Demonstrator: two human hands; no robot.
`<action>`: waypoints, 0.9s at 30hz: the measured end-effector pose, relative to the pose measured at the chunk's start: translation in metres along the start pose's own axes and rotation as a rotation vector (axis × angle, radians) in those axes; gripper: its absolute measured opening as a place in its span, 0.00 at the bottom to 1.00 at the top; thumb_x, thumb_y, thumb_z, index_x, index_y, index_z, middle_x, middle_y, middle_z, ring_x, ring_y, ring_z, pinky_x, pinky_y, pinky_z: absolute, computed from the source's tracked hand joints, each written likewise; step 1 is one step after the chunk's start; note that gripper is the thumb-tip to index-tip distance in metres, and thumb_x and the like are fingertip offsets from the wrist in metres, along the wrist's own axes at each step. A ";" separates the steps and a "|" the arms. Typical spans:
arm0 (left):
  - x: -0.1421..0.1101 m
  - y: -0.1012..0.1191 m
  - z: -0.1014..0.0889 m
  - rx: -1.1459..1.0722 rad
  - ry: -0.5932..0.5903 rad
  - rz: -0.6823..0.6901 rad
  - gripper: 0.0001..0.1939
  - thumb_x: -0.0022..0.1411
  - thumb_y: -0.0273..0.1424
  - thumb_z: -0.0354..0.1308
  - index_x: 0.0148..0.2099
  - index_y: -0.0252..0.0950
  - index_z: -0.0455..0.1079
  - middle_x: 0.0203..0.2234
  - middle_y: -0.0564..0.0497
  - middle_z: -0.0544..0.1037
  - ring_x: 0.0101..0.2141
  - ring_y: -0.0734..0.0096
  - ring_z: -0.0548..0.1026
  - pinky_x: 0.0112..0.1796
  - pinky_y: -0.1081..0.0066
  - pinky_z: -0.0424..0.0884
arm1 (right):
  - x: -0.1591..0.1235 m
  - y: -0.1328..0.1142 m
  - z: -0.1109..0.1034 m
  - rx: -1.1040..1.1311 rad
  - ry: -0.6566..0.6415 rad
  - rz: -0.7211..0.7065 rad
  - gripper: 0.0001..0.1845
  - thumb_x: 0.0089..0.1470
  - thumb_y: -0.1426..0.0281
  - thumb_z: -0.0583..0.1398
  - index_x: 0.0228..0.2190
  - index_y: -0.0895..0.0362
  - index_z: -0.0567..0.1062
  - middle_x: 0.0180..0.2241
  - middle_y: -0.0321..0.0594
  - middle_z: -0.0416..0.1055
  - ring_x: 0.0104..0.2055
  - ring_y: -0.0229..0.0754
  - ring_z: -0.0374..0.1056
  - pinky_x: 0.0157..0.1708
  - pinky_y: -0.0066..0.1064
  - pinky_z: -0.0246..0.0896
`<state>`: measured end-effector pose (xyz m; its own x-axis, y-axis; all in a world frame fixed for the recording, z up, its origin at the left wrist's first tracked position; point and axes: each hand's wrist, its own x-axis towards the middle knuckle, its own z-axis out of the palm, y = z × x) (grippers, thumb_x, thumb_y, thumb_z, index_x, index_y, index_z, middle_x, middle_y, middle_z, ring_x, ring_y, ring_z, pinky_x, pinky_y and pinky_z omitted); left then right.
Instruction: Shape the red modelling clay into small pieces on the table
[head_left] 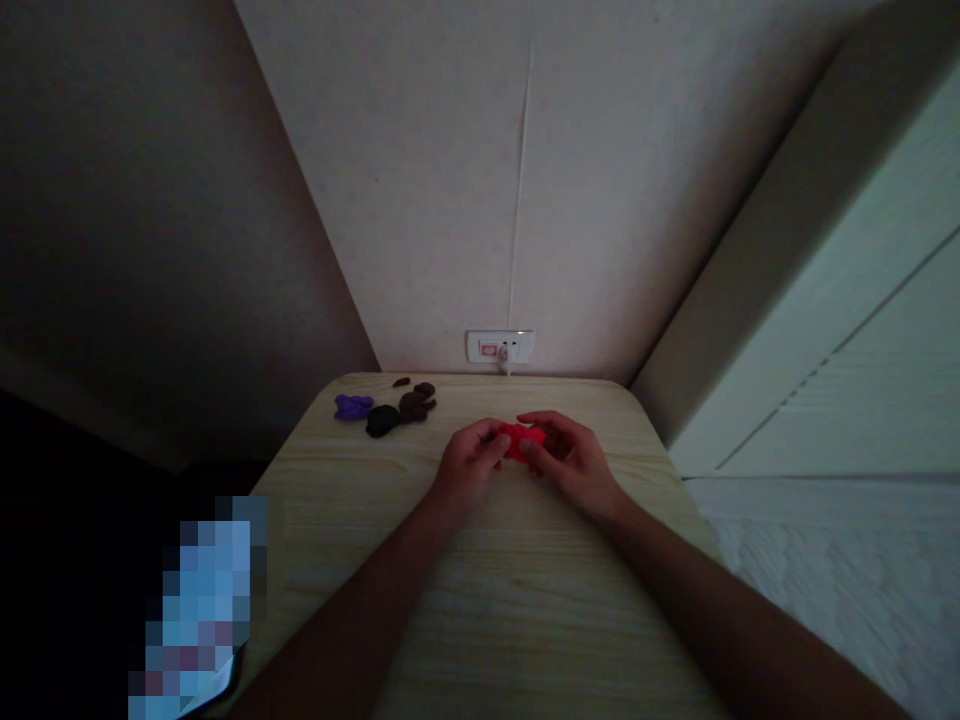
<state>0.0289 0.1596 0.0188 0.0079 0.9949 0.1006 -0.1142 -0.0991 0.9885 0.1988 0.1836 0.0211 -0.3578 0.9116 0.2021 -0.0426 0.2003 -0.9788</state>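
In the head view, the left hand (466, 463) and right hand (577, 463) both grip a red lump (524, 441), thumbs pressing it against curled fingers, over the far half of the wooden table (517, 600); whether it touches the tabletop I cannot tell. It looks soft, so uneven thumb pressure could tear or flatten it, and a slack pinch could drop it. The purple lump (352, 406), black lump (382, 421) and brown lumps (414, 405) lie apart to the left; contact with them might smear the colours
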 end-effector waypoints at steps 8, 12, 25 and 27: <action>-0.001 -0.002 0.004 0.067 0.022 0.039 0.15 0.59 0.42 0.63 0.36 0.33 0.73 0.25 0.53 0.73 0.26 0.73 0.67 0.29 0.73 0.64 | 0.001 0.005 0.001 0.023 -0.011 0.013 0.15 0.50 0.59 0.70 0.37 0.56 0.81 0.31 0.40 0.80 0.27 0.38 0.72 0.28 0.30 0.67; -0.001 -0.008 0.007 -0.063 0.017 0.006 0.18 0.56 0.43 0.67 0.39 0.34 0.73 0.32 0.49 0.77 0.30 0.71 0.73 0.31 0.72 0.69 | 0.003 0.004 0.000 0.087 0.042 0.062 0.18 0.47 0.57 0.72 0.33 0.57 0.80 0.24 0.37 0.76 0.21 0.36 0.66 0.21 0.28 0.63; -0.006 0.004 0.004 0.166 -0.069 0.074 0.11 0.57 0.37 0.65 0.33 0.34 0.78 0.28 0.48 0.79 0.31 0.66 0.76 0.34 0.70 0.68 | 0.000 0.001 0.001 -0.015 0.028 -0.025 0.16 0.51 0.56 0.69 0.33 0.56 0.81 0.29 0.40 0.79 0.30 0.40 0.72 0.33 0.32 0.68; -0.007 0.005 0.004 0.161 -0.076 0.074 0.09 0.56 0.36 0.65 0.32 0.34 0.78 0.28 0.48 0.79 0.31 0.66 0.76 0.34 0.70 0.68 | 0.000 -0.001 0.001 0.024 0.032 -0.011 0.16 0.50 0.56 0.70 0.31 0.56 0.81 0.28 0.39 0.79 0.28 0.39 0.71 0.31 0.32 0.67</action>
<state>0.0324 0.1525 0.0237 0.0808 0.9812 0.1755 0.0429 -0.1793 0.9829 0.1975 0.1831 0.0220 -0.3273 0.9206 0.2131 -0.0692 0.2016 -0.9770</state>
